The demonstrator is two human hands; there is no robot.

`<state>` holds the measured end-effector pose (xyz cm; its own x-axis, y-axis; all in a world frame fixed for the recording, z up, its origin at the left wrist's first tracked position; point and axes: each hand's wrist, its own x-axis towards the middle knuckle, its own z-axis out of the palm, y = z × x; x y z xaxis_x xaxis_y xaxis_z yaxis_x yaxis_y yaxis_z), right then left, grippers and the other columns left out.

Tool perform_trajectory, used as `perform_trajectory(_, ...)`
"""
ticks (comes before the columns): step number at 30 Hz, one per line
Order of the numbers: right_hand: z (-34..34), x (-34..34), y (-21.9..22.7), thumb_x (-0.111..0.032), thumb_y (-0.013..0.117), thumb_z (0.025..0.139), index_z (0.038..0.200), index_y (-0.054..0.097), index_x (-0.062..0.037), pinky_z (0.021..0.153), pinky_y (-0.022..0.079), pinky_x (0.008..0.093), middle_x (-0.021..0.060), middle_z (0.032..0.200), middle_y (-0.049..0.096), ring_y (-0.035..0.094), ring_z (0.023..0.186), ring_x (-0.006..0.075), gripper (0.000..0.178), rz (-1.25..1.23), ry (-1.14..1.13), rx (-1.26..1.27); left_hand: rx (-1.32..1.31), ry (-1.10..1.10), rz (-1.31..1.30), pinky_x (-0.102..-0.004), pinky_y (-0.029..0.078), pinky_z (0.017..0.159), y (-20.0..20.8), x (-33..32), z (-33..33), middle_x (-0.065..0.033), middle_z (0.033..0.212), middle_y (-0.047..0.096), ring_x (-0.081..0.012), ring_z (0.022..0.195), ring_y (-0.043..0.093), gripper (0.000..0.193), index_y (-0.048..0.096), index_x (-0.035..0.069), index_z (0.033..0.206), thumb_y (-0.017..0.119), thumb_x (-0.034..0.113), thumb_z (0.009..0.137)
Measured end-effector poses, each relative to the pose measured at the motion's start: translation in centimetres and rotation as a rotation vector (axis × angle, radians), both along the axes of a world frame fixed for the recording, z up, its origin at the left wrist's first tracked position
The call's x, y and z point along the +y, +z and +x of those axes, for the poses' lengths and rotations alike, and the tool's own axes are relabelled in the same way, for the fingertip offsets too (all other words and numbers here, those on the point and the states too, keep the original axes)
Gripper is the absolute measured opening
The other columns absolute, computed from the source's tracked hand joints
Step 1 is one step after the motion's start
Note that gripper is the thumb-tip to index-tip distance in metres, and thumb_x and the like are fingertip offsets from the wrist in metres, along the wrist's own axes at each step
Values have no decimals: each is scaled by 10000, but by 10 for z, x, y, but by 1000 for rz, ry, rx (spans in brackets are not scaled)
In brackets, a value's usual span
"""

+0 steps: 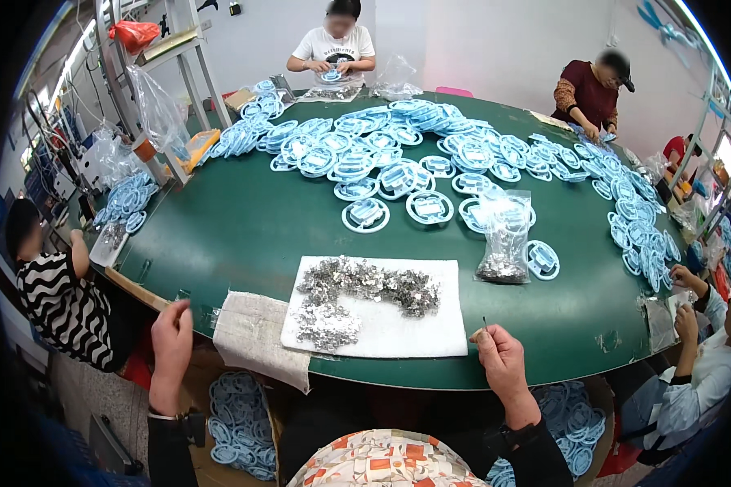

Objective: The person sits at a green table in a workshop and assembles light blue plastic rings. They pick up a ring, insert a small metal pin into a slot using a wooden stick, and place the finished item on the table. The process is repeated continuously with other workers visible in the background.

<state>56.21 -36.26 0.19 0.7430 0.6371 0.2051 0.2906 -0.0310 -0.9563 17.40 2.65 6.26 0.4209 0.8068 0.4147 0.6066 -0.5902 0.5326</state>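
My left hand is raised by the table's front edge, left of a beige cloth. Its fingers are curled together, and nothing shows between them. Between thumb and fingers of my right hand is a thin dark stick-like tool, its tip pointing up. This hand is just right of a white foam pad. Small silvery metal pieces lie heaped on the pad, with a darker band of them along its far side.
Many blue round plastic parts cover the green table's far half. A clear bag of metal pieces stands right of the pad. Boxes of blue parts flank my lap. Several people sit around the table, including one at the right.
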Motion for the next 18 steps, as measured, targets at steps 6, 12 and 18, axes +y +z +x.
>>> perform_trajectory(6, -2, -9, 8, -166, 614, 1026, 934, 688, 28, 615, 450, 259, 33, 711, 640, 533, 648, 72, 227, -115, -99, -44, 100, -578, 232, -457, 528, 919, 31, 7, 267, -176, 1126, 697, -359, 1049, 661, 368, 657, 45, 1215, 670, 264, 919)
perform_trajectory(12, -4, -4, 9, -163, 617, 1026, 922, 684, 25, 565, 416, 258, 8, 662, 573, 490, 605, 62, 225, -99, -77, -55, 553, -492, -30, -507, 507, 1001, 12, 6, 393, -207, 1199, 679, -385, 1160, 650, 555, 591, 102, 1350, 652, 466, 935)
perform_trajectory(18, -5, -6, 13, -179, 623, 1029, 929, 682, 30, 563, 410, 251, -4, 655, 558, 482, 607, 58, 240, -77, -71, -20, 677, -319, 62, -502, 524, 975, -13, 3, 433, -194, 1210, 669, -379, 1158, 656, 442, 610, 105, 1323, 652, 340, 951)
